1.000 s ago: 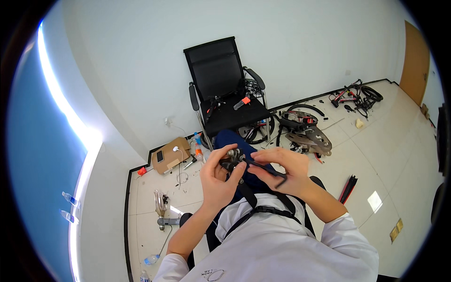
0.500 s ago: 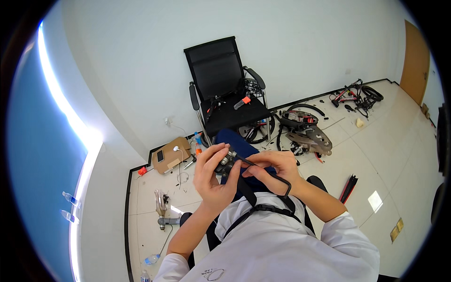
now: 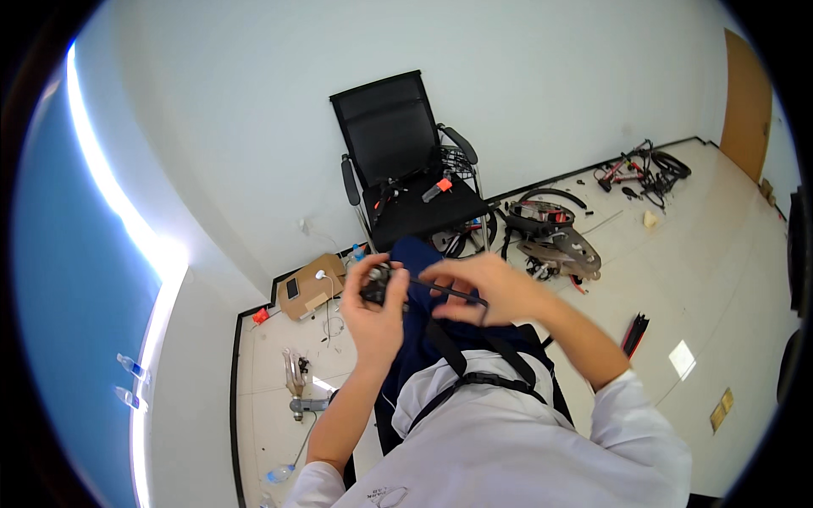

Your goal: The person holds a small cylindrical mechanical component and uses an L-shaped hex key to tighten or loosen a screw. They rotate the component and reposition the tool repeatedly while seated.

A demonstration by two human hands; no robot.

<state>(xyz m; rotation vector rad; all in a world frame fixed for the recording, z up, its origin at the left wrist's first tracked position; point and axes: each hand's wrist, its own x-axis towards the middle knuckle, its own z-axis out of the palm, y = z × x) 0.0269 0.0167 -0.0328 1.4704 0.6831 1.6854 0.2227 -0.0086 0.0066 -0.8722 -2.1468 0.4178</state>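
Small dark metal part (image 3: 374,289): mostly covered by the fingers of the left hand (image 3: 375,320) and blurred; its exact shape cannot be told.
Black bent metal rod (image 3: 449,290): partly hidden at the fingers of the right hand (image 3: 491,289); whether its far end touches the part is unclear.
Right hand: blurred, fingertips indistinct.
Dark blue cloth trousers (image 3: 415,334): partly covered by hands and shirt.
Black mesh armchair (image 3: 391,131): its seat hides the upper part of a black round wheel (image 3: 462,243).
Small dark item on the seat (image 3: 385,196): too small to tell.
White cloth shirt (image 3: 525,449): cut off by the lower edge.
Clear plastic bottle (image 3: 268,501): likewise cut off.
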